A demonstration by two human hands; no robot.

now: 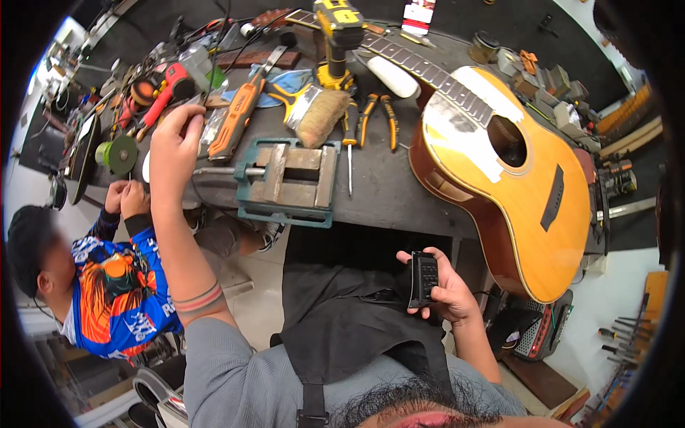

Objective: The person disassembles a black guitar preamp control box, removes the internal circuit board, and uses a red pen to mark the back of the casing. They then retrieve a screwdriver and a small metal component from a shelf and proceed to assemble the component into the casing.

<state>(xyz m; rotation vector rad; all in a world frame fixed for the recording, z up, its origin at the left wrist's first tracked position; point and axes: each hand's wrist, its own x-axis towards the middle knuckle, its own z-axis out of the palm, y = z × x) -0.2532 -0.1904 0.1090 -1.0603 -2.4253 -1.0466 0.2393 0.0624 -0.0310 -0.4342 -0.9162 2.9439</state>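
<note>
My left hand [176, 135] is raised over the left part of the bench, its fingers pinched at a thin black cable [212, 75] that runs up from the fingertips. In my right hand [454, 291], held low in front of my apron, is a black guitar preamp [423, 279] with rows of small controls on its face. An acoustic guitar [549, 246] with a light wood top lies face up on the right of the bench. Between my hands, a green-framed vise [289, 182] sits at the bench's front edge.
Behind the vise lie a wide brush [322, 118], a screwdriver [350, 146], pliers [389, 121] and an orange multi-tool [239, 118]. A yellow-black drill [338, 43] stands farther back. At the left, another person [118, 285] sits close to the bench.
</note>
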